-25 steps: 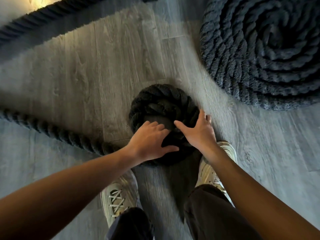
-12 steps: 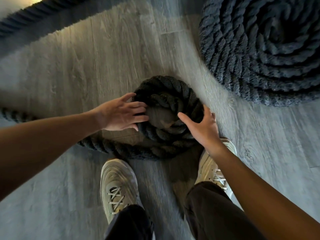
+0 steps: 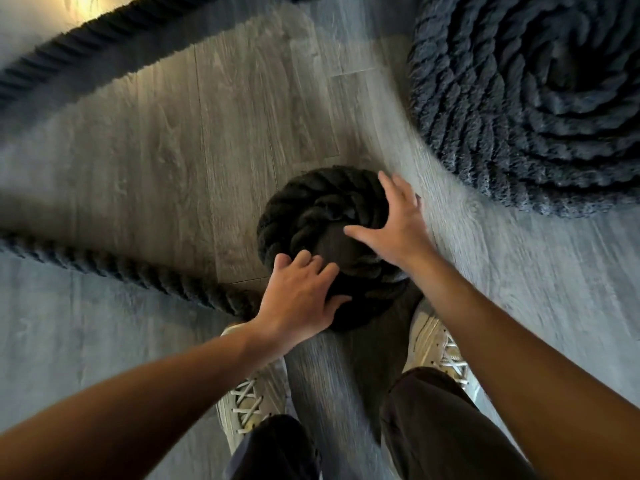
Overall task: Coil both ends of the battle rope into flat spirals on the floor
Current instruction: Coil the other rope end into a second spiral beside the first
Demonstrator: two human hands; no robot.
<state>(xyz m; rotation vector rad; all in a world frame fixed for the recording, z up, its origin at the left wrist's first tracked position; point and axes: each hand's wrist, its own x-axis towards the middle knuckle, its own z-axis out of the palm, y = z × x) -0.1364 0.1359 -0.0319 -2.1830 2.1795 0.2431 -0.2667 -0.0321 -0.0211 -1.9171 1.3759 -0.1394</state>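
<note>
A small tight spiral of black battle rope [image 3: 311,209] lies on the grey wood floor just in front of my feet. My left hand [image 3: 301,296] rests on its near edge with fingers spread flat. My right hand [image 3: 394,226] presses on its right side, fingers straight and splayed, thumb reaching over the centre. The loose rope [image 3: 131,268] runs off to the left from the spiral's near side. A large finished flat spiral [image 3: 533,98] of the same rope lies at the upper right.
Another stretch of rope [image 3: 69,53] curves across the upper left by a bright patch of light. My pale sneakers, the left one [image 3: 249,400] and the right one [image 3: 436,344], stand right behind the small spiral. Grey plank floor [image 3: 221,133] lies between the ropes.
My left hand has swung from the spiral's left side round to its near edge. My right hand has slid up along the right side. The loose rope tail now lies tighter against the coil.
</note>
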